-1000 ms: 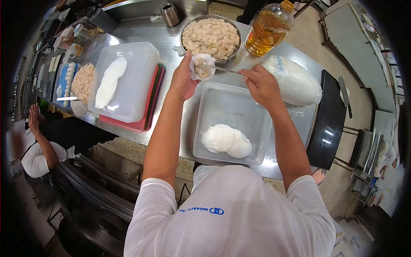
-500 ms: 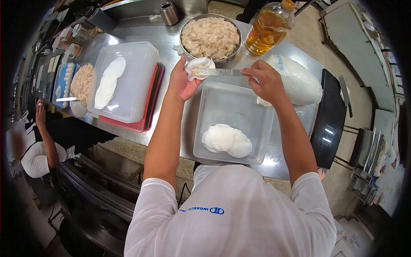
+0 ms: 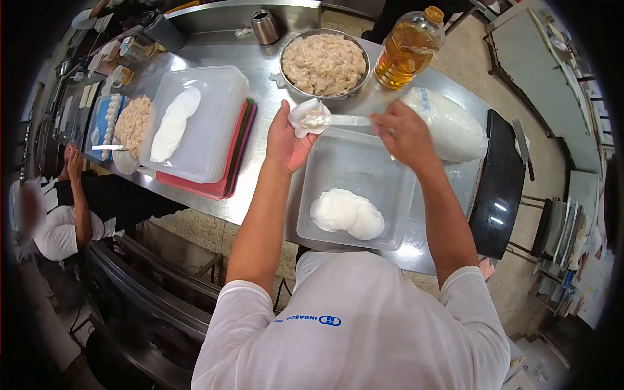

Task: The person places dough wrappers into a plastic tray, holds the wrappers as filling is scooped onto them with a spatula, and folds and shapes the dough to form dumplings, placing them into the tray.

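A thin white dumpling wrapper [image 3: 312, 106] rests in my left hand [image 3: 286, 142], cupped around it with the thumb raised. Some pale filling [image 3: 312, 119] sits on the wrapper. My right hand [image 3: 404, 133] grips a flat metal spatula [image 3: 348, 121], whose blade tip touches the filling. Beyond both hands stands a round metal bowl [image 3: 283, 64] heaped with pale minced filling [image 3: 325, 63]. Below the hands, a translucent plastic tray [image 3: 356, 159] holds stacked round white wrappers [image 3: 346, 213].
On the left, a translucent lidded container [image 3: 211, 123] with wrappers lies over red and green trays [image 3: 195, 186]. An oil bottle [image 3: 406, 52], a filled plastic bag [image 3: 448, 127] and a metal cup [image 3: 264, 27] are around the bowl. A co-worker [image 3: 62, 224] is at far left.
My left hand with the wrapper has shifted slightly right and down. The spatula has turned, its blade now angled differently on the filling. The co-worker's hands have come together.
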### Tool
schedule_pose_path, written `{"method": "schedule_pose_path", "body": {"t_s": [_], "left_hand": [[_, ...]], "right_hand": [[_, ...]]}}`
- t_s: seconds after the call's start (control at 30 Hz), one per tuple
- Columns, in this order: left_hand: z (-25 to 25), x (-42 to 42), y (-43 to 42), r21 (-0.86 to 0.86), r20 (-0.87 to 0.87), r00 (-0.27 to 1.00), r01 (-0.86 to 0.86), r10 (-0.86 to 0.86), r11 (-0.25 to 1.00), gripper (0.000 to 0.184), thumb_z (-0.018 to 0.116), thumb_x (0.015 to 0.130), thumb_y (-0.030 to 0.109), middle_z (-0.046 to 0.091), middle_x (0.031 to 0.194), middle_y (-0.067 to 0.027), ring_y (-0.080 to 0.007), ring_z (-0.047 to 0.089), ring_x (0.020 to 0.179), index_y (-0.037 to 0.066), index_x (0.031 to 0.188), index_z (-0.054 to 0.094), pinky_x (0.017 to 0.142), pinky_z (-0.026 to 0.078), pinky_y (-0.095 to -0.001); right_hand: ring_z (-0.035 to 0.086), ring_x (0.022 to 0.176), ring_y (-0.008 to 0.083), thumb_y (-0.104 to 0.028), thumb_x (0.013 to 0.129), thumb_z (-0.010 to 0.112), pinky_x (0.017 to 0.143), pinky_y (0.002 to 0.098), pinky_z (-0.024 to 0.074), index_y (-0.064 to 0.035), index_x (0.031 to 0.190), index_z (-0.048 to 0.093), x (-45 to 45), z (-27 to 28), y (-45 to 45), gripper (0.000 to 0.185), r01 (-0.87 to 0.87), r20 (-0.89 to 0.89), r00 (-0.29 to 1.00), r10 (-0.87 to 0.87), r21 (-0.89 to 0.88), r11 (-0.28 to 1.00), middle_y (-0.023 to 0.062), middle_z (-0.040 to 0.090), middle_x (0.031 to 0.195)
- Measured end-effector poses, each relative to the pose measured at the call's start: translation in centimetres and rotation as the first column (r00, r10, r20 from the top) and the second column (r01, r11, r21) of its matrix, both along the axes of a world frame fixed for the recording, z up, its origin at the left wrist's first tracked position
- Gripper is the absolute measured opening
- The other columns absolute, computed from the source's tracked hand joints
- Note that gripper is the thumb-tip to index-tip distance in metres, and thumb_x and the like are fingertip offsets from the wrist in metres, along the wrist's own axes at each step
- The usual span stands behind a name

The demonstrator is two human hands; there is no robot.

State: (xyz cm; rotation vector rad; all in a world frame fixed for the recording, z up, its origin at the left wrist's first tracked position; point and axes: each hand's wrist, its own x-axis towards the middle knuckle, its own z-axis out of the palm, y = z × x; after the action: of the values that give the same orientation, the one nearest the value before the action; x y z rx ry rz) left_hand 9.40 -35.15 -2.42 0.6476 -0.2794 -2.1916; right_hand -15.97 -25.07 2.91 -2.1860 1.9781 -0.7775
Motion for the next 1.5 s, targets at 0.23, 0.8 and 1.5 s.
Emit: {"method": "schedule_pose_path", "body": {"t_s": [0.23,0.8,1.5], "left_hand": [[4.8,2.1,4.6,-0.089,0.091,0.993,-0.061,0.069,0.994,0.056,0.043,0.111,0.043,0.061,0.14,-0.0172,-0.0307,0.061,0.129,-0.004,0.14,0.051,0.111,0.049,-0.0455],[11.3,5.2,15.0,-0.335,-0.22,0.936,0.194,-0.276,0.922,0.08,0.035,0.109,0.057,0.054,0.147,-0.0242,-0.0353,0.057,0.135,-0.011,0.152,0.036,0.117,0.045,-0.0494],[15.4,3.5,19.1,-0.869,0.244,0.97,0.225,-0.014,0.441,0.063,0.099,0.068,0.021,0.068,0.115,-0.0155,-0.0259,0.067,0.111,0.006,0.117,0.064,0.093,0.056,-0.0378]], "right_hand": [[0.071,0.089,0.0369,-0.022,0.095,0.059,0.082,0.0471,0.0586,0.0018,0.099,0.073,1.0,-2.1,-7.4,0.028,0.365,-0.41,0.884,-0.225,0.304,0.88,0.0144,0.069,0.105],[0.062,0.098,0.0298,-0.012,0.076,0.087,0.084,0.0391,0.053,-0.0091,0.1,0.072,10.6,5.2,9.6,0.029,-0.066,0.354,0.88,0.315,-0.566,0.822,0.0099,0.062,0.105],[0.074,0.08,0.0259,-0.012,0.077,0.089,0.065,0.0324,0.0581,-0.0046,0.101,0.07,10.8,10.7,18.1,0.031,-0.068,0.611,0.689,0.39,-0.482,0.874,0.0116,0.075,0.093]]}}
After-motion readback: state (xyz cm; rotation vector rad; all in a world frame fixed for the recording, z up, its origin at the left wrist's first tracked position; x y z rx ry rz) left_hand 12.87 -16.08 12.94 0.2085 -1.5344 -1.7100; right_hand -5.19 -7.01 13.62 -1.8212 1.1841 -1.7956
